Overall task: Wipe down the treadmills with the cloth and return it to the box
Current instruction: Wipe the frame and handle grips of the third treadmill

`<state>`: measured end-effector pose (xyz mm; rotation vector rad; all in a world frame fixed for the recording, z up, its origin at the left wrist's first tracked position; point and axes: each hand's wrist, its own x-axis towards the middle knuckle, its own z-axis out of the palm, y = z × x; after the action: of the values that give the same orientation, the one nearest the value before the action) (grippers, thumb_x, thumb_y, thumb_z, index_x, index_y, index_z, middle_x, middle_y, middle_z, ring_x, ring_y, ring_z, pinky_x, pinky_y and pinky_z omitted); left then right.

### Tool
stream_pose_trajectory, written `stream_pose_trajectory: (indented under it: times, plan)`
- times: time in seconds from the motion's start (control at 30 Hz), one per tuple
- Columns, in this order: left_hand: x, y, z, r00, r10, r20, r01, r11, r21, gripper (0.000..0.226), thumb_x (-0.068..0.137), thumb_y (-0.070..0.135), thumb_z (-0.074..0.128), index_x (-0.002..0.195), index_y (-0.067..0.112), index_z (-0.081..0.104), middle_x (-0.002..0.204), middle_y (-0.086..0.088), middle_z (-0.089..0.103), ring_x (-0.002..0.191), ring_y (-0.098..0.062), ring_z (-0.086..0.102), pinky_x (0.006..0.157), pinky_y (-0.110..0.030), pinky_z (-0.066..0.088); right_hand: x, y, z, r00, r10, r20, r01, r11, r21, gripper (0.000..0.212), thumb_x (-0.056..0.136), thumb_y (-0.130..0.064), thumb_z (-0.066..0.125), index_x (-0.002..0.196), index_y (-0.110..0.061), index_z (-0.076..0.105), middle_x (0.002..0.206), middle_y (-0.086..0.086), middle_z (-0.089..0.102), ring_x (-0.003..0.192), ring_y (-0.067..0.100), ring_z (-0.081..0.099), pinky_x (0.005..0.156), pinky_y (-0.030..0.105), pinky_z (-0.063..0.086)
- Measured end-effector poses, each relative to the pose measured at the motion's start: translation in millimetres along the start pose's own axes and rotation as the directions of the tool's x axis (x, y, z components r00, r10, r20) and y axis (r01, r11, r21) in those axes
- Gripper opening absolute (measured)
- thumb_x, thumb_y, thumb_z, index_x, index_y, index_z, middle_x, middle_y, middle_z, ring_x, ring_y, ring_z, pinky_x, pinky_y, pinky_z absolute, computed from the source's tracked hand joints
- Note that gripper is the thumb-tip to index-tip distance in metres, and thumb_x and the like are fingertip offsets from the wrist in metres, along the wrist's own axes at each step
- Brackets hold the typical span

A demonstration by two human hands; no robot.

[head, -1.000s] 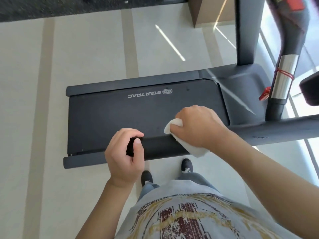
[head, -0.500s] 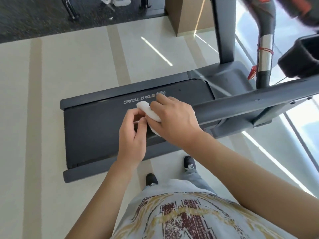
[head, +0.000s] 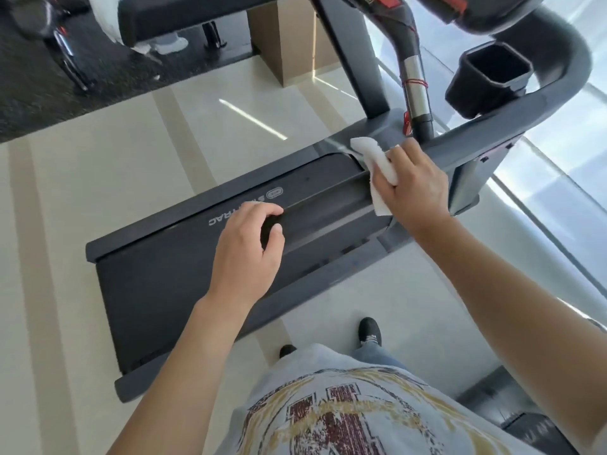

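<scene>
At upper left, blurred gym equipment is cut off by the frame; the left hand [head: 244, 249] curls round the treadmill's handrail [head: 328, 210] at centre, hiding part of the deck lettering; right of centre, the right hand [head: 412, 188] grips the white cloth [head: 372, 159] (crumpled, partly covered) on the rail.

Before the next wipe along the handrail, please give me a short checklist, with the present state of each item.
1. Cloth held in right hand: ok.
2. Cloth touches the handrail: ok, it is draped over the rail.
3. Left hand steadies the rail end: ok, fingers curl round it.
4. Rail between the hands free of obstacles: ok.
5. Feet off the belt: ok, shoes stand on the floor beside it.
6. Box for returning the cloth: cannot tell, not in view.
</scene>
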<state>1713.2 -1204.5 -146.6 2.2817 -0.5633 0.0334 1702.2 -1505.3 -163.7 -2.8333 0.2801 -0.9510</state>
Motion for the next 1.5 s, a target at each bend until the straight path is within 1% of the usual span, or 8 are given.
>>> stream_pose_trajectory:
  times: [0.17, 0.4, 0.63, 0.8, 1.0, 1.17, 1.3, 1.5]
  plan:
    - [5.6, 13.4, 9.0, 1.000, -0.005, -0.001, 0.005, 0.994, 0.105, 0.025, 0.102, 0.017, 0.058, 0.126, 0.019, 0.067, 0.123, 0.007, 0.066, 0.114, -0.012, 0.057, 0.099, -0.040, 0.050, 2.0, -7.4, -1.1, 0.995, 0.086, 0.039, -0.089, 0.994, 0.060, 0.031, 0.101, -0.037, 0.061, 0.086, -0.010, 0.060, 0.088, 0.003, 0.052, 0.067, 0.020, 0.046, 0.051, 0.030, 0.034]
    - [25.4, 37.7, 36.6, 0.999, -0.032, -0.017, 0.034, 0.989, 0.141, 0.008, 0.098, 0.014, 0.057, 0.105, 0.015, 0.062, 0.100, 0.004, 0.064, 0.091, -0.020, 0.056, 0.081, -0.045, 0.051, -20.2, -80.6, 2.7, 0.971, -0.240, -0.015, 0.232, 0.918, 0.323, 0.006, 0.091, -0.022, 0.068, 0.086, -0.018, 0.068, 0.074, -0.001, 0.045, 0.060, 0.018, 0.044, 0.037, 0.032, 0.039]
    - [54.5, 63.5, 68.8, 0.999, -0.032, 0.027, 0.027, 0.986, 0.162, 0.024, 0.102, 0.018, 0.057, 0.123, 0.018, 0.068, 0.118, 0.006, 0.067, 0.109, -0.017, 0.061, 0.094, -0.038, 0.052, 26.2, 16.8, 6.3, 0.991, -0.130, 0.029, 0.120, 0.968, 0.222, 0.031, 0.089, -0.033, 0.073, 0.068, -0.016, 0.058, 0.073, -0.001, 0.051, 0.055, 0.019, 0.050, 0.040, 0.029, 0.038]
    - [85.7, 87.3, 106.5, 0.999, -0.036, 0.023, 0.029, 0.969, 0.246, 0.023, 0.107, 0.027, 0.049, 0.119, 0.023, 0.069, 0.115, 0.012, 0.070, 0.096, -0.012, 0.061, 0.077, -0.032, 0.046, 62.5, 116.2, -0.6, 0.998, -0.021, 0.066, 0.015, 0.996, 0.085, 0.043, 0.096, -0.047, 0.063, 0.066, -0.016, 0.058, 0.073, -0.005, 0.042, 0.063, 0.017, 0.039, 0.051, 0.029, 0.036]
    - [95.8, 99.0, 134.1, 0.976, -0.034, -0.214, 0.148, 0.827, 0.543, 0.044, 0.106, 0.031, 0.045, 0.063, 0.019, 0.043, 0.055, 0.005, 0.043, 0.049, -0.022, 0.040, 0.049, -0.025, 0.017, 79.5, 137.1, 13.9, 0.980, -0.198, 0.018, 0.194, 0.973, 0.128, 0.046, 0.094, -0.037, 0.072, 0.059, -0.014, 0.054, 0.073, -0.007, 0.033, 0.072, 0.021, 0.033, 0.059, 0.035, 0.031]
    - [95.7, 98.4, 138.2, 0.962, 0.008, -0.273, 0.156, 0.804, 0.573, 0.041, 0.101, 0.024, 0.052, 0.062, 0.019, 0.042, 0.055, 0.007, 0.037, 0.048, -0.019, 0.032, 0.050, -0.023, 0.013, 74.7, 74.7, 19.1, 0.912, -0.392, 0.122, 0.341, 0.889, 0.304, 0.036, 0.093, -0.037, 0.065, 0.065, -0.015, 0.062, 0.068, 0.000, 0.053, 0.066, 0.023, 0.047, 0.058, 0.036, 0.038]
    - [92.3, 96.4, 140.7, 0.945, 0.004, -0.328, 0.194, 0.799, 0.570, 0.030, 0.095, 0.015, 0.054, 0.065, 0.016, 0.052, 0.056, 0.004, 0.042, 0.052, -0.018, 0.031, 0.051, -0.023, 0.012, 67.3, 29.6, 29.4, 0.874, -0.455, 0.170, 0.364, 0.845, 0.392, 0.037, 0.086, -0.036, 0.068, 0.059, -0.015, 0.054, 0.060, -0.005, 0.041, 0.058, 0.020, 0.036, 0.058, 0.031, 0.026]
    - [92.0, 90.6, 143.0, 0.929, 0.035, -0.369, 0.195, 0.800, 0.568, 0.034, 0.097, 0.016, 0.052, 0.063, 0.015, 0.054, 0.054, 0.002, 0.047, 0.048, -0.023, 0.040, 0.044, -0.025, 0.019, 79.7, 78.0, 23.6, 0.838, -0.514, 0.183, 0.400, 0.807, 0.435, 0.036, 0.088, -0.042, 0.069, 0.066, -0.017, 0.055, 0.064, -0.005, 0.048, 0.057, 0.022, 0.046, 0.051, 0.030, 0.034]
